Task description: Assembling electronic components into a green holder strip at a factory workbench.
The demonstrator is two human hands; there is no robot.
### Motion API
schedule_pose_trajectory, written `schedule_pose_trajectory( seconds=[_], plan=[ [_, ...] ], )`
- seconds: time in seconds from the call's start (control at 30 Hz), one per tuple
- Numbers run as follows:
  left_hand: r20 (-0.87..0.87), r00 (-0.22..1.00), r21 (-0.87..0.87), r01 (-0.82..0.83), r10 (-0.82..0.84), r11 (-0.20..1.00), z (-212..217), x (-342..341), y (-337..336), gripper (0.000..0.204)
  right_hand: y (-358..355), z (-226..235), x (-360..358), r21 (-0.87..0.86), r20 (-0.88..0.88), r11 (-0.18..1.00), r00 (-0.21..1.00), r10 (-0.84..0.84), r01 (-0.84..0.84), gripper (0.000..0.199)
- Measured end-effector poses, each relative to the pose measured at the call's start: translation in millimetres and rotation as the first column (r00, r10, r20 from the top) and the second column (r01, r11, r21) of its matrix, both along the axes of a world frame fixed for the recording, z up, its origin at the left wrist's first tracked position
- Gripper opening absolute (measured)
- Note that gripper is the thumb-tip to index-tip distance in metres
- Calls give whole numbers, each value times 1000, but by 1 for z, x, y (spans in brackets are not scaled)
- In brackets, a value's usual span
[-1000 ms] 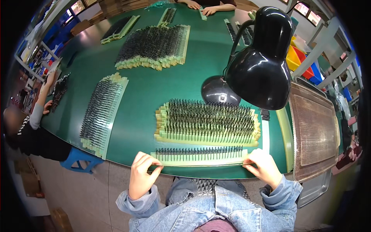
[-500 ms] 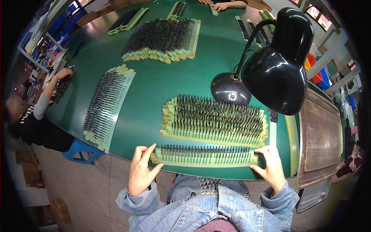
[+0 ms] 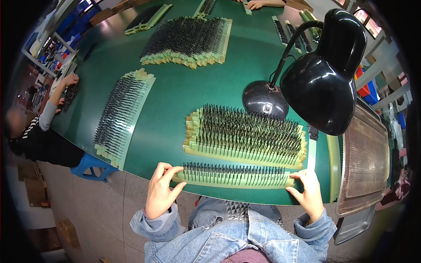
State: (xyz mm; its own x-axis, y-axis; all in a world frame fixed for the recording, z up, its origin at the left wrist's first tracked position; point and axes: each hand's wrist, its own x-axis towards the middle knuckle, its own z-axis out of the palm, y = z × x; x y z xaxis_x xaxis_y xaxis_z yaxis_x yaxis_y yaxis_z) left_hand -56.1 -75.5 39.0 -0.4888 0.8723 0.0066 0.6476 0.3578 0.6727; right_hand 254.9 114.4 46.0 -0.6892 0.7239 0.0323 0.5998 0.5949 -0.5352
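Between the left hand [image 3: 162, 193] and the right hand [image 3: 309, 193]: a pale green strip [image 3: 234, 177] with upright black pins, apparently resting by the near edge of the bench [image 3: 169, 118].
Left-hand fingers: thumb and forefinger parted about the strip's left end; whether they press on it, I cannot tell.
Right-hand fingers: likewise parted at its right end.
Strip ends: pinched a second ago, now held more loosely, which suggests the bench bears the strip and the fingers only steady it.
Beyond both hands: a bristling pile of similar strips [image 3: 245, 151], close by, then a black lamp [image 3: 324, 83].
Left of the left hand: another pile [image 3: 123, 118], well apart.
Right of the right hand: a ribbed brown tray [image 3: 366, 162].
Bench top: smooth, dark green.
Room, farther left: grey floor [image 3: 109, 206], blue stool [image 3: 93, 171], a co-worker's hand [image 3: 70, 80].
Far side: a big pile [image 3: 186, 41] and another person's hand [image 3: 254, 4].
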Motion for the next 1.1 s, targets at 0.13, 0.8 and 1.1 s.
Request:
schedule_pose_trajectory(
  seconds=[0.13,0.8,1.1],
  plan=[
    [20,1000,-27,-1,2,1000,5,1,4,32,1,-3,0,17,-31,1000,999,6,-5,40],
    [-40,999,53,0,2,999,-2,1,12,28,0,-4,-6,-83,-75,996,997,-25,19,35],
    [-17,999,31,38,-37,999,2,-1,16,26,2,0,-9,-16,-97,1000,995,21,-22,35]
  ],
)
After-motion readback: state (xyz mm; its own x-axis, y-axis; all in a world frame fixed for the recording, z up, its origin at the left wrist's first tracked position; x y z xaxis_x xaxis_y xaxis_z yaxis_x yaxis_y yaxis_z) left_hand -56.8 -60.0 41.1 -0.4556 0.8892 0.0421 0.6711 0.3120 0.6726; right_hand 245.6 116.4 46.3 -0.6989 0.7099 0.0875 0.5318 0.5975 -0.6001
